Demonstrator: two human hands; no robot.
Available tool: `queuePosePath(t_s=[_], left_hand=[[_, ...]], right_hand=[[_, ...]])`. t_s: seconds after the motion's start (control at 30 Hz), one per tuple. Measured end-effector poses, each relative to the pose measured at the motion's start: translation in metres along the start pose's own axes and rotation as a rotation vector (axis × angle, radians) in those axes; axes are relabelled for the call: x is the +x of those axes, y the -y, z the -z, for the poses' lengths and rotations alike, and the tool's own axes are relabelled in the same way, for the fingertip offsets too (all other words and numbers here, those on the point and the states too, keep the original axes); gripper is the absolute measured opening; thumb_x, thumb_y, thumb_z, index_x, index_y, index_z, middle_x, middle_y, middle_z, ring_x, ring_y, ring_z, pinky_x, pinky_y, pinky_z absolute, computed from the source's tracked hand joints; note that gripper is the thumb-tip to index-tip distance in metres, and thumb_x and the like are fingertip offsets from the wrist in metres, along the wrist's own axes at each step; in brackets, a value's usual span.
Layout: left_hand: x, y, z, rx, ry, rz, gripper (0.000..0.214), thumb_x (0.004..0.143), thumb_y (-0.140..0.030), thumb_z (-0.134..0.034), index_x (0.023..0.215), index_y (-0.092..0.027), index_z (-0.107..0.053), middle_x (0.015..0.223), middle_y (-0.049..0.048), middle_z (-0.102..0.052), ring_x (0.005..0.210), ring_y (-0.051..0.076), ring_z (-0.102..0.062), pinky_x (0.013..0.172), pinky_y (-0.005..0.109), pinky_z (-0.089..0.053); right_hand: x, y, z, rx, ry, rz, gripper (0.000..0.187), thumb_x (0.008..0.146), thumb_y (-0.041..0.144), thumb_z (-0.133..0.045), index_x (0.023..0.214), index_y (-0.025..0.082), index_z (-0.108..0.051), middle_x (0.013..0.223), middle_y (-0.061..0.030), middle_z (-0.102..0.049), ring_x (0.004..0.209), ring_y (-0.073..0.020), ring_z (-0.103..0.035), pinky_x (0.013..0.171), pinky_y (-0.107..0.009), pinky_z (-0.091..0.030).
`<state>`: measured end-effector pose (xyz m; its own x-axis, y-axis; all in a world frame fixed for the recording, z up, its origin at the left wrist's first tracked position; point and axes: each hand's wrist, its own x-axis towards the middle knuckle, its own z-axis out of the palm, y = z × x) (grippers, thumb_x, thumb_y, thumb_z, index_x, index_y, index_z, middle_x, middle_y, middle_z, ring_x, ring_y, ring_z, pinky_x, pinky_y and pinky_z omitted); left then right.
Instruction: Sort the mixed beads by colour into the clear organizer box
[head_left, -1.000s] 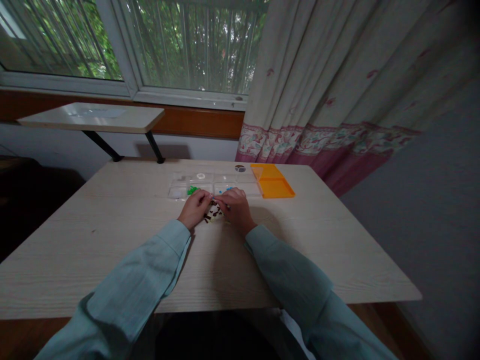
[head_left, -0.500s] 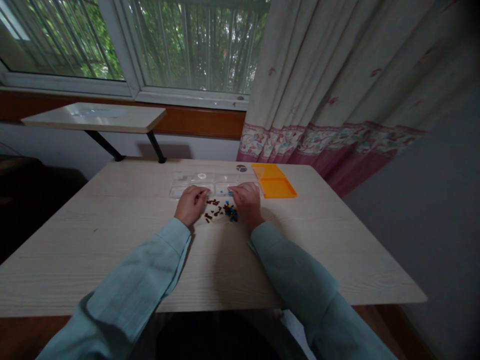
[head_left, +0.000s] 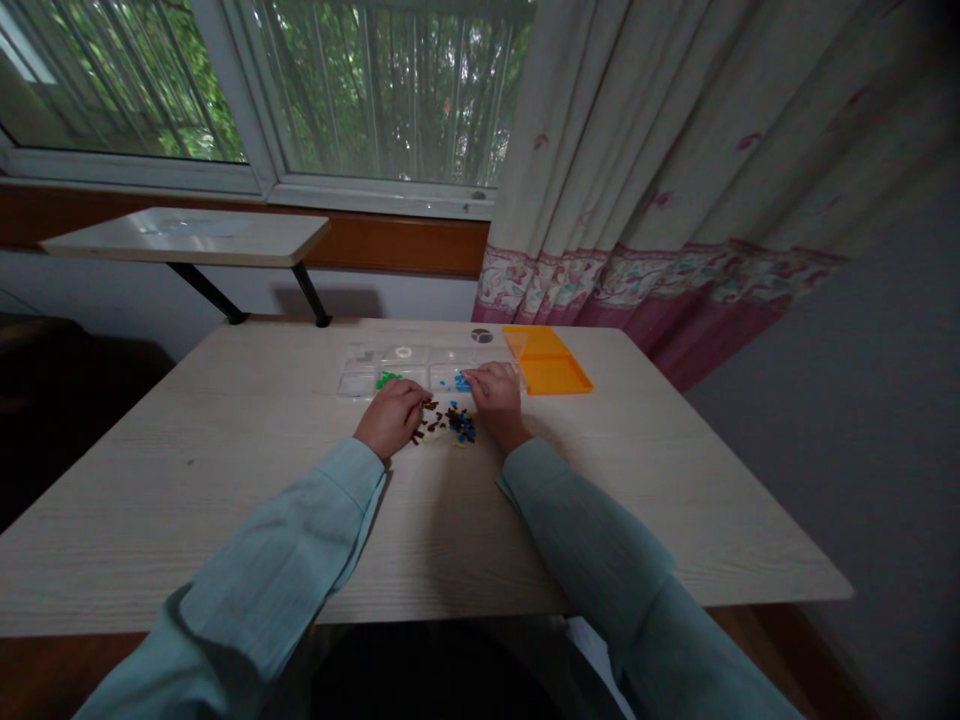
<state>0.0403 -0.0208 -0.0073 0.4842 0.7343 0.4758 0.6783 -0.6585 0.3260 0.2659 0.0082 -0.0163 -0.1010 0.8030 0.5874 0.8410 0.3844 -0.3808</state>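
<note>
A clear plastic compartment box (head_left: 441,356) lies toward the back of the table. Green pieces (head_left: 388,379) fill part of one front compartment, and blue pieces (head_left: 462,383) lie in another. My left hand (head_left: 393,416) is at the left side of a loose heap, its fingertips pinched beside small brown pieces (head_left: 433,420). My right hand (head_left: 496,398) is over the front right of the box, thumb and finger pinched at the blue pieces. Whatever either pinch holds is too small to make out. Between the hands lies a mixed cluster of dark, blue and yellow pieces (head_left: 462,423).
An open orange case (head_left: 556,374) lies right of the clear box, touching or overlapping its edge. Behind the box is a dark round mark or disc (head_left: 482,336). A raised shelf (head_left: 187,236) stands at the back left; a curtain (head_left: 622,200) hangs behind.
My left hand has moved slightly right and toward me, from the box's front edge to the brown pieces, uncovering the green ones. My right hand has barely shifted; more blue shows beside its fingertips.
</note>
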Motion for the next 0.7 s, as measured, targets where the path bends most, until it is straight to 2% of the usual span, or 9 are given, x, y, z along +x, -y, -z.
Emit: queuePosePath(t_s=[0.33,0.7], left_hand=[[-0.0007,-0.0046,-0.0030,-0.015,0.075,0.006,0.031,0.089,-0.017,-0.045,0.112,-0.019,-0.067,0.104,0.0104,-0.062,0.099,0.023,-0.052,0.091,0.041,-0.043],[-0.0006,-0.0041,-0.0036,-0.109,0.108,0.006,0.030,0.089,-0.014,-0.043,0.104,-0.019,-0.069,0.096,0.0091,-0.061,0.096,0.021,-0.054,0.089,0.037,-0.043]], right_hand=[[0.0007,-0.0038,-0.0043,0.014,0.024,-0.004,0.024,0.092,0.031,-0.052,0.095,0.023,-0.074,0.092,-0.0060,-0.066,0.093,-0.0213,-0.050,0.085,-0.036,-0.034],[0.0002,-0.0034,-0.0038,0.036,-0.028,-0.005,0.018,0.088,0.033,-0.059,0.088,0.023,-0.074,0.089,-0.0051,-0.066,0.091,-0.0209,-0.050,0.084,-0.035,-0.035]])
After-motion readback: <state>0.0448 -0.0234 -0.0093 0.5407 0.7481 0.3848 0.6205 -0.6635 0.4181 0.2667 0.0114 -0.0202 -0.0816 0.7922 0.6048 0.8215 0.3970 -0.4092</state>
